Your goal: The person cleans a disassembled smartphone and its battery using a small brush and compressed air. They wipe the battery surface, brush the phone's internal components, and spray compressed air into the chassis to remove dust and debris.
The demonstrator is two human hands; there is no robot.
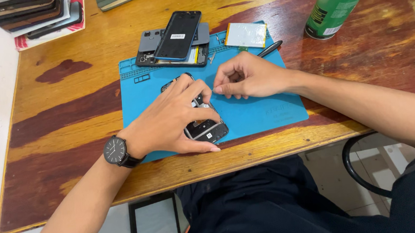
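Observation:
My left hand [171,116] lies over an opened phone [207,129] on a blue work mat [265,110], its fingers holding the phone's frame down. A black watch sits on that wrist. My right hand [248,75] hovers just to the right of the phone, thumb and forefinger pinched together on something too small to make out, close to my left fingertips. A black pen-like tool [270,48] lies on the mat behind my right hand.
At the mat's far edge lie a second dismantled phone with a dark screen panel [177,35] on top and a white battery [246,34]. A green spray can [335,5] stands at the back right. Stacked phones [33,14] sit at the far left corner. The wooden table's edge runs near my lap.

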